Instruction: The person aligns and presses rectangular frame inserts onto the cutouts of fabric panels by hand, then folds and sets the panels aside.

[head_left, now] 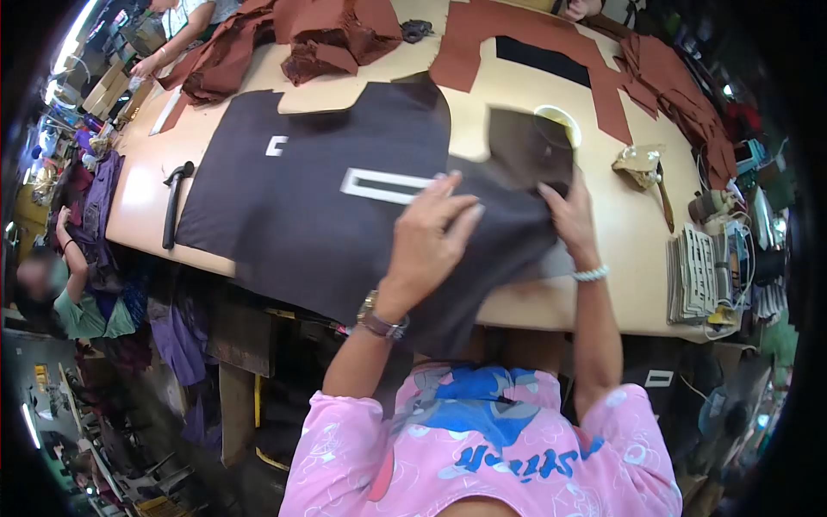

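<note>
A large dark brown sheet, leather-like (301,198), spreads across the table and hangs over its front edge. My left hand (426,241), wearing a watch, is over this sheet with fingers slightly apart. Its fingertips are at the right end of a white rectangular frame (379,185) on the sheet. A smaller white bracket-shaped piece (276,146) lies further left. My right hand (575,220), with a beaded bracelet, pinches the right edge of the sheet, thumb in front and the other fingers partly hidden. Above it, a raised brown flap (525,146) partly covers a white bowl (564,121).
A hammer (176,202) lies at the table's left. Reddish-brown pieces (336,39) cover the back, with more at the right (672,86). A brush (664,198) lies beside crumpled plastic (637,164). White templates (693,276) stand at the right edge. Other people work at the far side and left.
</note>
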{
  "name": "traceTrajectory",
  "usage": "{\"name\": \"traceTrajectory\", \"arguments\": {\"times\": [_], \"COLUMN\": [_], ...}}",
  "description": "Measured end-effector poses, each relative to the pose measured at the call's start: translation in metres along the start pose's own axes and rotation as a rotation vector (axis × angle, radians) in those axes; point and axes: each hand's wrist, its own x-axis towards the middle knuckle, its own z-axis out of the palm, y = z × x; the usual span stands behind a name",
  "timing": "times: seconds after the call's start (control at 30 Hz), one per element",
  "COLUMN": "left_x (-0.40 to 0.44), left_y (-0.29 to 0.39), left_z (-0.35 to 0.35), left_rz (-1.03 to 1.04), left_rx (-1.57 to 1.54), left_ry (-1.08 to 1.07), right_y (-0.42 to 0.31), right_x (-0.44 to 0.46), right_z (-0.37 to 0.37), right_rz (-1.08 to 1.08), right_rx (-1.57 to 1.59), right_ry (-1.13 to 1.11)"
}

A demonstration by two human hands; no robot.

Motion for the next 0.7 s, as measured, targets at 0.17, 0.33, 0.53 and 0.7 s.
{"name": "traceTrajectory", "arguments": {"times": [0.17, 0.33, 0.53, 0.7], "left_x": [0.035, 0.04, 0.032, 0.032], "left_y": [-0.094, -0.238, -0.254, -0.263], "left_z": [-0.095, -0.197, -0.221, -0.238], "left_rz": [-0.191, -0.673, -0.809, -0.577], "left_rx": [0.434, 0.994, 1.1, 1.192], "left_ry": [0.269, 0.351, 0.327, 0.286], "right_y": [0.048, 0.059, 0.076, 0.075], "right_x": [-0.038, -0.072, -0.088, -0.087], "right_z": [-0.102, -0.147, -0.158, -0.154], "right_rz": [0.03, 0.081, 0.173, 0.173], "right_rx": [-0.301, -0.373, -0.186, -0.299], "right_ry": [0.054, 0.112, 0.259, 0.262]}}
